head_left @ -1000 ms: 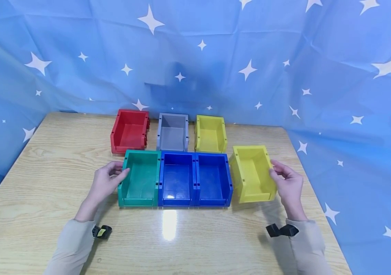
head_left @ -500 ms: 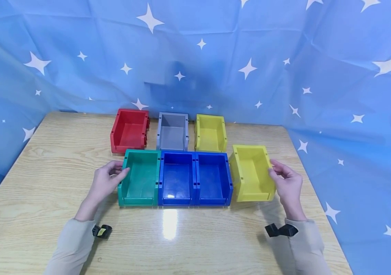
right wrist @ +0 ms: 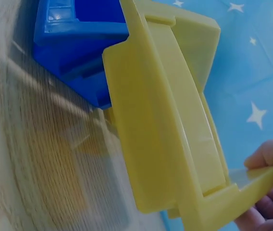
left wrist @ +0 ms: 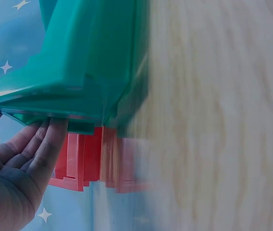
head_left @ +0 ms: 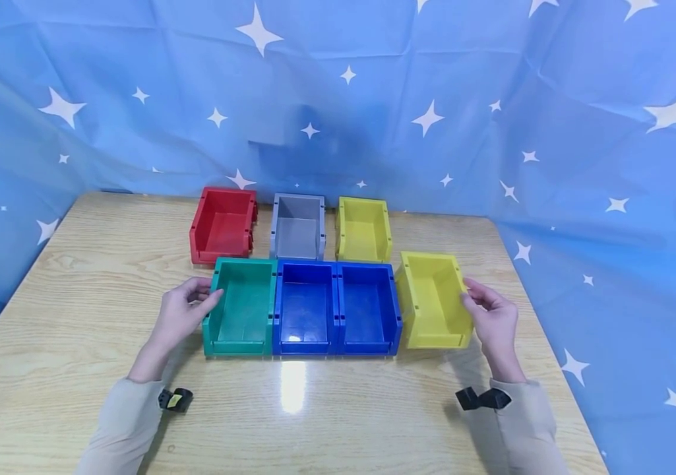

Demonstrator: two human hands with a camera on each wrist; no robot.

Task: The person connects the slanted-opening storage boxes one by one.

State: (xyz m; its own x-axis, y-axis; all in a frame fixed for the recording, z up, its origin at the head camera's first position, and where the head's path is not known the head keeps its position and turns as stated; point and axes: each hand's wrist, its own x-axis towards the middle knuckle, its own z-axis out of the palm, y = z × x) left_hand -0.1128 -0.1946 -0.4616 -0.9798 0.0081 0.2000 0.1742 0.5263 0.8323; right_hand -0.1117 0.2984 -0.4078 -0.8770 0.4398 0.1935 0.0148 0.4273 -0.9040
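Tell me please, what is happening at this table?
A person's right hand holds a yellow bin above the table, just right of a row of one green bin and two blue bins. The left hand pinches the green bin's left wall. Behind stand a red bin, a gray bin and a second yellow bin.

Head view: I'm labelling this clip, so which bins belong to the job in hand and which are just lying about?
Likely in the job:
green bin, gripped by the left hand
first blue bin, against the green bin
second blue bin, against the first
front yellow bin, gripped by the right hand

Apparently just lying about, untouched:
red bin
grey bin
back yellow bin
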